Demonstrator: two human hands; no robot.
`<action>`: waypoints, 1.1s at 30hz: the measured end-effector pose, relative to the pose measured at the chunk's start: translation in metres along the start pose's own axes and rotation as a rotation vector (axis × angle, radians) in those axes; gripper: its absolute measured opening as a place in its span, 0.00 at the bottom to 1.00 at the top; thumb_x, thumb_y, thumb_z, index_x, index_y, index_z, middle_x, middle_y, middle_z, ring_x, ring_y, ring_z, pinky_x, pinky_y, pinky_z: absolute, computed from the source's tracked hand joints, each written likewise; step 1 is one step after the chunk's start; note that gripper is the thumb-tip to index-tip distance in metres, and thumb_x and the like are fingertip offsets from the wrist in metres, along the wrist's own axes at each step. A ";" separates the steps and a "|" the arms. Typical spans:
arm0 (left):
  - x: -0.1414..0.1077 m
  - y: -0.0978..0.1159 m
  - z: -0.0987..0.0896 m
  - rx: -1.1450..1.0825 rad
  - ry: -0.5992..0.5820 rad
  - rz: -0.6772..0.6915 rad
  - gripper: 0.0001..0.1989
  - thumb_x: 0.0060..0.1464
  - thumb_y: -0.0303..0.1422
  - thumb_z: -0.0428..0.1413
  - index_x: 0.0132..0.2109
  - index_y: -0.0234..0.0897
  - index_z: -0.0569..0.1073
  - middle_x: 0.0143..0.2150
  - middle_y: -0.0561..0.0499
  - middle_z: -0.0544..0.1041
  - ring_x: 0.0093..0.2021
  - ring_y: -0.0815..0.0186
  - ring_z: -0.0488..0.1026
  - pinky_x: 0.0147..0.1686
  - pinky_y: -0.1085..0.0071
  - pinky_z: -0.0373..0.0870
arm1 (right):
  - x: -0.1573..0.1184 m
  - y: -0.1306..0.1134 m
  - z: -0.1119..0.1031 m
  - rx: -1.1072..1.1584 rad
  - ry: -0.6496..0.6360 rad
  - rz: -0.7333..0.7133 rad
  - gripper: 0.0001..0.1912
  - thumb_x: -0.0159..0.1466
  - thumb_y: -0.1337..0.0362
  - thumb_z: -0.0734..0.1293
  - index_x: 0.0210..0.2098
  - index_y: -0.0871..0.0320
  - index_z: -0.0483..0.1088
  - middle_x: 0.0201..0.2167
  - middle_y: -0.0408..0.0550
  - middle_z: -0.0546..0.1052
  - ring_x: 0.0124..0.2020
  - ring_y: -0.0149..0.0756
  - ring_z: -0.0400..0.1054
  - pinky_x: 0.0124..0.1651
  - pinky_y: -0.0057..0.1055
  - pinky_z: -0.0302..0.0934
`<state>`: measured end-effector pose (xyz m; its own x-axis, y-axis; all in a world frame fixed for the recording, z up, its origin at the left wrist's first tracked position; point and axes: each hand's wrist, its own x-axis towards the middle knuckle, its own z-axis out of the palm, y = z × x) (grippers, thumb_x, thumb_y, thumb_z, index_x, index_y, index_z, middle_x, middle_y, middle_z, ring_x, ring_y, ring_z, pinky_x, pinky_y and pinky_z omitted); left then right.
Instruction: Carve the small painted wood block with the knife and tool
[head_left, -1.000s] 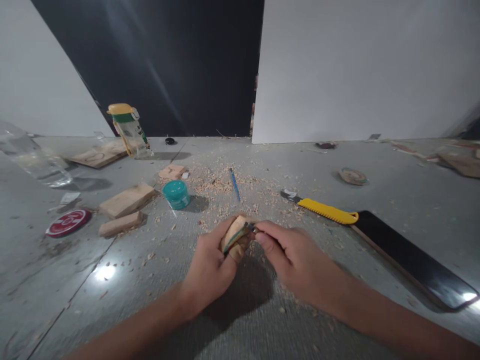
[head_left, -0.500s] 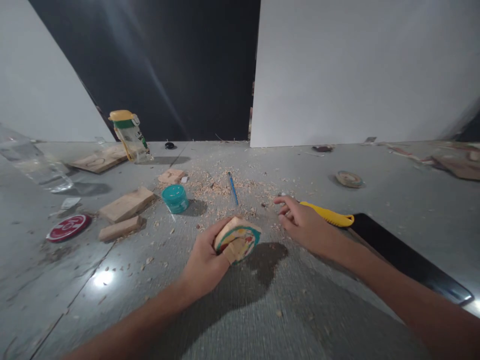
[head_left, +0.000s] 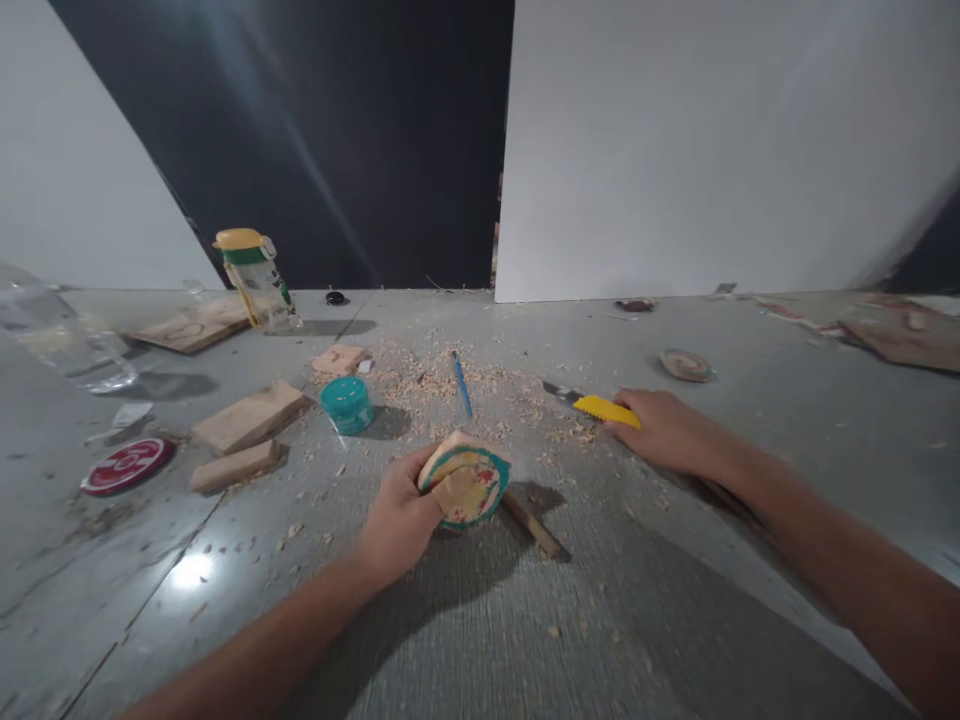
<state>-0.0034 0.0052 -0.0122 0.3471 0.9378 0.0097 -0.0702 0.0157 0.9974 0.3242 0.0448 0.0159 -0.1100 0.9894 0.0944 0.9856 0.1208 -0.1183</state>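
Between the fingers (head_left: 420,478) of the left hand (head_left: 397,520) sits a painted wooden piece (head_left: 465,485), a rounded chunk with a teal rim and red and yellow marks on its face; the fingers are clamped on its left side and back, and it is tilted so the painted face looks towards the person, low over the middle of the worktop (head_left: 525,640). A thin wooden stick (head_left: 534,525) lies just right of it on the worktop. The right hand (head_left: 664,432) rests over the handle of the yellow utility knife (head_left: 600,408), fingers curled down on the rear part, so whether they have closed fully round it cannot be told; the blade end points left, away from the hand, among wood shavings (head_left: 450,378).

A good grip on the knife would, I judge, take the handle well behind the blade with the thumb on top, and the left fingers should stay behind the face being worked, clear of the edge.

Farther out, a blue pencil (head_left: 459,382) lies beyond the piece, a teal jar (head_left: 347,404) to its left, then wooden blocks (head_left: 247,418) and a red lid (head_left: 127,466) towards the left edge. A yellow-capped bottle (head_left: 255,282) stands near the far left corner.
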 end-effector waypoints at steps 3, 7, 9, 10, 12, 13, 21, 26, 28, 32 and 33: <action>0.000 0.002 0.000 0.009 -0.007 -0.001 0.17 0.49 0.39 0.62 0.42 0.31 0.76 0.34 0.46 0.80 0.31 0.65 0.74 0.31 0.72 0.71 | -0.008 -0.030 -0.012 0.086 0.005 -0.059 0.17 0.66 0.54 0.57 0.47 0.58 0.67 0.32 0.52 0.78 0.29 0.41 0.71 0.29 0.34 0.58; -0.002 0.006 0.002 0.081 -0.003 0.020 0.16 0.48 0.39 0.62 0.40 0.31 0.77 0.33 0.47 0.79 0.31 0.66 0.73 0.31 0.73 0.70 | -0.032 -0.082 -0.033 0.263 0.014 -0.280 0.17 0.70 0.54 0.55 0.50 0.55 0.67 0.35 0.49 0.79 0.30 0.38 0.72 0.29 0.31 0.58; -0.003 0.007 0.002 0.096 -0.007 0.043 0.15 0.49 0.39 0.61 0.39 0.31 0.76 0.32 0.48 0.79 0.31 0.66 0.72 0.31 0.74 0.69 | -0.044 -0.103 -0.038 0.231 -0.017 -0.309 0.16 0.69 0.53 0.56 0.44 0.54 0.70 0.30 0.46 0.78 0.28 0.37 0.70 0.28 0.31 0.56; -0.003 0.006 0.001 0.093 -0.011 0.055 0.15 0.49 0.39 0.61 0.39 0.31 0.76 0.32 0.48 0.78 0.31 0.66 0.72 0.31 0.74 0.69 | -0.049 -0.110 -0.039 0.199 -0.018 -0.318 0.15 0.69 0.53 0.57 0.42 0.53 0.71 0.28 0.45 0.77 0.27 0.37 0.70 0.27 0.31 0.55; -0.002 0.003 0.001 0.085 -0.020 0.076 0.15 0.49 0.39 0.62 0.40 0.31 0.76 0.31 0.48 0.78 0.31 0.66 0.72 0.32 0.73 0.69 | -0.054 -0.120 -0.038 0.142 -0.009 -0.335 0.15 0.67 0.53 0.58 0.38 0.54 0.71 0.26 0.44 0.76 0.26 0.38 0.69 0.27 0.31 0.53; -0.002 0.002 0.001 0.089 -0.020 0.089 0.16 0.49 0.39 0.62 0.40 0.31 0.76 0.32 0.48 0.78 0.31 0.66 0.72 0.32 0.73 0.69 | -0.056 -0.122 -0.037 0.126 -0.003 -0.340 0.15 0.67 0.53 0.58 0.36 0.54 0.71 0.26 0.45 0.76 0.25 0.38 0.69 0.26 0.31 0.52; -0.003 0.002 0.002 0.092 0.003 0.102 0.16 0.47 0.40 0.64 0.39 0.31 0.77 0.30 0.49 0.77 0.30 0.66 0.71 0.31 0.73 0.68 | -0.057 -0.122 -0.029 0.077 0.122 -0.371 0.16 0.66 0.54 0.58 0.39 0.56 0.73 0.28 0.47 0.78 0.27 0.42 0.71 0.27 0.33 0.53; -0.002 0.005 0.004 0.058 -0.025 0.091 0.16 0.49 0.40 0.63 0.40 0.31 0.77 0.32 0.48 0.78 0.31 0.65 0.72 0.31 0.73 0.68 | -0.053 -0.115 -0.025 0.017 0.282 -0.463 0.15 0.66 0.55 0.59 0.40 0.57 0.73 0.29 0.47 0.78 0.27 0.41 0.71 0.28 0.33 0.54; -0.002 0.005 0.003 0.058 -0.044 0.106 0.16 0.49 0.40 0.62 0.40 0.31 0.77 0.32 0.47 0.78 0.32 0.65 0.72 0.31 0.73 0.68 | -0.051 -0.110 -0.024 0.007 0.313 -0.483 0.15 0.66 0.56 0.60 0.40 0.58 0.73 0.29 0.48 0.79 0.27 0.40 0.71 0.28 0.33 0.54; -0.002 0.003 0.002 0.068 -0.055 0.118 0.16 0.50 0.40 0.61 0.40 0.30 0.76 0.33 0.47 0.78 0.32 0.64 0.72 0.31 0.72 0.68 | -0.048 -0.107 -0.021 -0.007 0.357 -0.517 0.15 0.66 0.56 0.60 0.39 0.58 0.73 0.31 0.50 0.79 0.27 0.40 0.71 0.29 0.33 0.55; -0.001 0.002 0.002 0.062 -0.055 0.108 0.15 0.50 0.39 0.61 0.39 0.30 0.76 0.33 0.46 0.78 0.32 0.64 0.73 0.31 0.72 0.68 | -0.048 -0.108 -0.019 -0.011 0.365 -0.525 0.15 0.66 0.56 0.60 0.40 0.59 0.73 0.31 0.50 0.79 0.28 0.40 0.71 0.29 0.33 0.55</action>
<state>-0.0024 0.0034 -0.0098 0.3912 0.9126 0.1192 -0.0528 -0.1070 0.9929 0.2257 -0.0167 0.0428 -0.5293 0.7077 0.4679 0.8140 0.5791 0.0450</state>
